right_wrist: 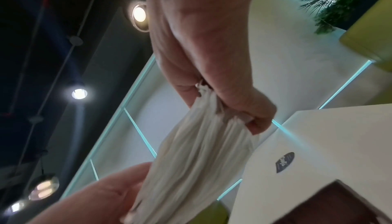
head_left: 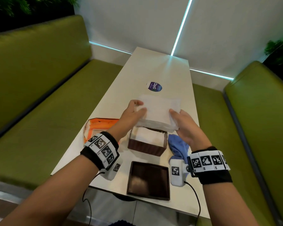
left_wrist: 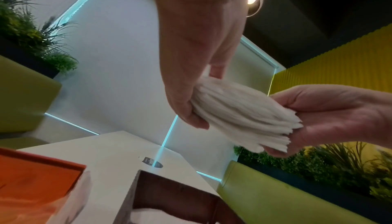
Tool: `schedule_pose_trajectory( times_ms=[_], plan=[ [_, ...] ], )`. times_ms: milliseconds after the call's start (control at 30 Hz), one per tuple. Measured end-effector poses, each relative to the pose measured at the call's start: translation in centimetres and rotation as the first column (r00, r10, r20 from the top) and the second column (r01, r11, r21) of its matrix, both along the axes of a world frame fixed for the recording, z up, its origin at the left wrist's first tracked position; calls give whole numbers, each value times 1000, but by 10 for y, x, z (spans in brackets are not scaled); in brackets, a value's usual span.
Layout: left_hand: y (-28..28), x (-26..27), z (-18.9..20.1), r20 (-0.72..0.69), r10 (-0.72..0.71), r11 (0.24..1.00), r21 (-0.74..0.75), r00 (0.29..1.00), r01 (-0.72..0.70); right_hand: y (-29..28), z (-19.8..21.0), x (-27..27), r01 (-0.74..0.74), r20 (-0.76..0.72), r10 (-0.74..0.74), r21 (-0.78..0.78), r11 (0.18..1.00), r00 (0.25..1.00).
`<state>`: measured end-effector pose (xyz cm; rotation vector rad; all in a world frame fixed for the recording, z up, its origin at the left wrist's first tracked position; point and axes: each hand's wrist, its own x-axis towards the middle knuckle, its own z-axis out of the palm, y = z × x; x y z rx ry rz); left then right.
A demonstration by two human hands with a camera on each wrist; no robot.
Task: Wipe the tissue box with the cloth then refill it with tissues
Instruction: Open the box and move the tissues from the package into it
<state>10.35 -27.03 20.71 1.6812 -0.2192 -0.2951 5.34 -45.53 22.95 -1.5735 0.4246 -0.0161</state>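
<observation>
A thick stack of white tissues [head_left: 158, 111] hangs in the air above the dark brown tissue box [head_left: 147, 146]. My left hand [head_left: 134, 111] grips the stack's left end, thumb on top, fingers underneath. My right hand [head_left: 180, 121] grips its right end the same way. The box stands open on the white table [head_left: 178, 75] with white tissues lying inside it. Its dark lid [head_left: 148, 180] lies flat nearer to me. The blue cloth [head_left: 177, 146] is crumpled just right of the box. From the wrists, the stack [left_wrist: 239, 115] [right_wrist: 197, 157] spans both hands.
An orange tissue package [head_left: 98, 128] lies open left of the box. A round purple sticker [head_left: 154, 86] sits farther back on the table. Green benches [head_left: 39, 95] run along both sides and a white wall closes the far end.
</observation>
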Motion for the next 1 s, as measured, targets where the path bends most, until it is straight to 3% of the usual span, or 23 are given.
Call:
schedule_pose_trajectory(
  times_ms=[67, 133, 233, 533, 633, 833, 933, 1000],
  plan=[
    [-1, 2, -9, -9, -50, 987, 149, 999, 51, -1, -17, 4, -8, -94, -13, -215, 977, 995],
    [-5, 3, -21, -3, -84, 945, 316, 996, 81, -2, -36, 9, -75, -214, -24, -440, 895, 976],
    [-12, 5, -38, -28, -117, 883, 454, 993, 117, 1, -58, 14, -146, -282, -44, -617, 773, 958],
    [-36, 9, -63, -58, -172, 701, 694, 983, 164, 14, -86, 25, -293, -378, -30, -764, 574, 926],
    [-35, 6, -67, -17, -166, 682, 720, 986, 127, 19, -92, 30, -325, -399, -42, -800, 504, 916],
    [-39, 2, -70, 9, -246, 539, 832, 969, 129, 27, -98, 35, -352, -430, -77, -818, 456, 900],
    [-36, 1, -72, 45, -341, 456, 882, 939, 123, 28, -106, 33, -334, -385, -61, -860, 385, 921],
    [-33, 3, -72, 69, -352, 408, 909, 933, 87, 26, -108, 28, -289, -322, -82, -918, 272, 943]
  ],
)
